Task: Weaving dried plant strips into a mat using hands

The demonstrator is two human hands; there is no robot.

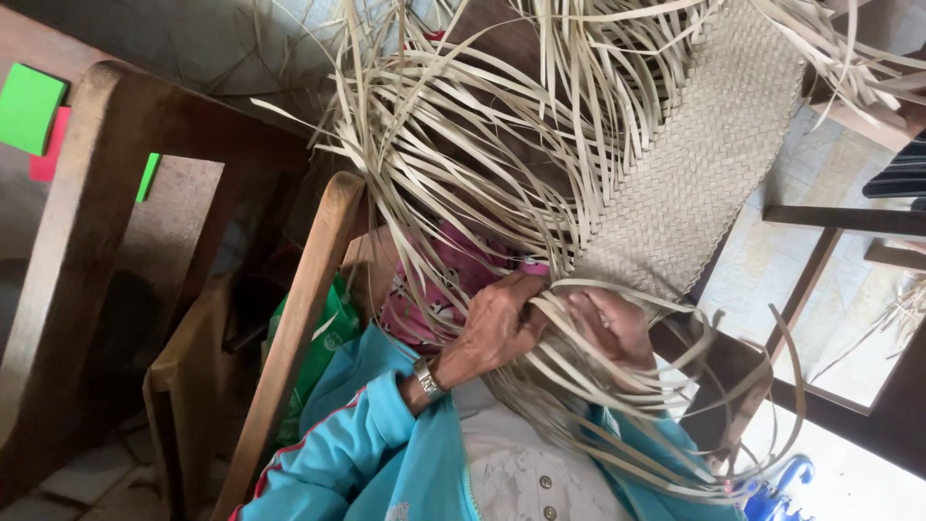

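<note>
Left hand curled shut, wrist bent; right hand close beside it, fingers folded.

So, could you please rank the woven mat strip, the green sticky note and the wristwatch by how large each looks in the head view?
1. Woven mat strip, clearly the largest.
2. Green sticky note.
3. Wristwatch, smallest. It sits nearer the camera than the note, so the true sizes are unsure.

Both hands — left hand, right hand — grip woven mat strips.

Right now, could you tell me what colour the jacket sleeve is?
Turquoise blue with a thin red stripe, on the sleeve; head view.
</note>
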